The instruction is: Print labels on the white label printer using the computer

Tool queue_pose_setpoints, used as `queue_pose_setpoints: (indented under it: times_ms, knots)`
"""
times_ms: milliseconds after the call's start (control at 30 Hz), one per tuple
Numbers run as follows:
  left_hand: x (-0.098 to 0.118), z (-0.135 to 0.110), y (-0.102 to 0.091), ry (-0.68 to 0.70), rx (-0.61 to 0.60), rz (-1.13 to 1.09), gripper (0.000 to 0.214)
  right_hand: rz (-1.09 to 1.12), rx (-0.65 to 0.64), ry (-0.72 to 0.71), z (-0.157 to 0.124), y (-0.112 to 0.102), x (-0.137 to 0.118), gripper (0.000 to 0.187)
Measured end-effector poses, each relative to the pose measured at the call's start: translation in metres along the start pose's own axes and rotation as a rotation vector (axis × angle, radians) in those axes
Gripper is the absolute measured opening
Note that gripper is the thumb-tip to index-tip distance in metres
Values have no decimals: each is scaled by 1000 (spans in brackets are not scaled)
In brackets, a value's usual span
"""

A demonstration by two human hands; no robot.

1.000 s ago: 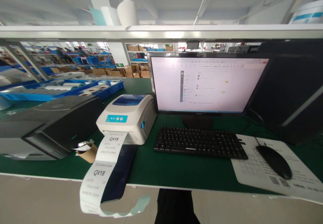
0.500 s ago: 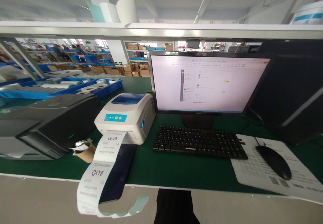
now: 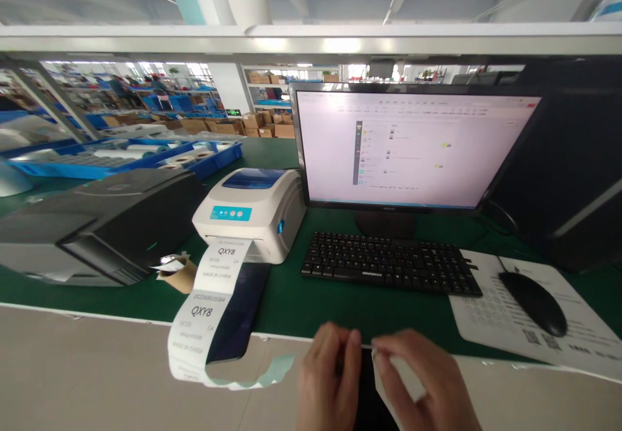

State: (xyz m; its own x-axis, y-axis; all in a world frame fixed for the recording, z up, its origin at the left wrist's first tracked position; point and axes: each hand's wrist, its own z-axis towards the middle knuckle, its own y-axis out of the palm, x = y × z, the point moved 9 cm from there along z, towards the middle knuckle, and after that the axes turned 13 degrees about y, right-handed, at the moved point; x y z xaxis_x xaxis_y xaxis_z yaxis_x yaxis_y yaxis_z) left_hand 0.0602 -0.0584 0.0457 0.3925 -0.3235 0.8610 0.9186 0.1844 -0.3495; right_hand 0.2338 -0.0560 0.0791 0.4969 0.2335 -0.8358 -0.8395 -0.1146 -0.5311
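My left hand (image 3: 330,376) is raised at the desk's front edge, its fingers curled and the thumb against them. Beside it, my right hand (image 3: 422,376) has thumb and forefinger pinched together. Anything between the fingertips of either hand is too small to make out. The two hands are close but apart. Left of them, a printed label strip (image 3: 208,311) runs out of a white label printer (image 3: 247,217) and curls over the desk edge. Partly under the strip lies a dark flat tablet or phone (image 3: 243,314). Behind the hands is a black keyboard (image 3: 389,266).
A monitor (image 3: 413,152) stands behind the keyboard. To the right, a black mouse (image 3: 532,301) rests on a printed mouse pad (image 3: 479,327). At left are a black printer (image 3: 111,223), a small cardboard core (image 3: 179,277) and blue trays (image 3: 72,170) of rolls. A shelf (image 3: 301,43) crosses above.
Both hands have come into view at the bottom, in front of the desk edge. The camera view has shifted, so the desk things appear slightly higher and further right.
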Motion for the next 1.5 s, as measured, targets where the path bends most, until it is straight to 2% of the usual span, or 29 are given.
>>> queue_pose_setpoints:
  times_ms: [33,67,100,200,267,433,667,867,967,1333,1500]
  knots:
    - [6,22,-10,157,49,137,30,-68,181,-116,15,-14,-3,20]
    - [8,42,-17,272,85,264,22,-171,324,-173,31,-23,-2,22]
    - [10,61,-20,376,96,371,16,-269,404,-207,47,-25,1,23]
    - [4,103,-12,577,11,567,14,-442,473,-226,87,-19,16,21]
    - [-4,115,-2,639,-68,631,19,-489,464,-221,98,-11,24,20]
    - [-14,110,13,663,-169,681,25,-531,414,-228,97,3,30,22]
    - [-14,108,15,668,-206,702,23,-611,402,-199,109,8,29,22]
    - [-13,112,13,645,-151,743,25,-649,428,-213,109,11,31,34]
    - [-13,113,14,631,-149,773,28,-620,462,-197,106,7,33,33]
    - [-16,110,13,644,-147,751,22,-632,445,-143,105,8,38,29]
    - [-16,110,2,628,-65,671,25,-620,429,-147,103,8,36,28]
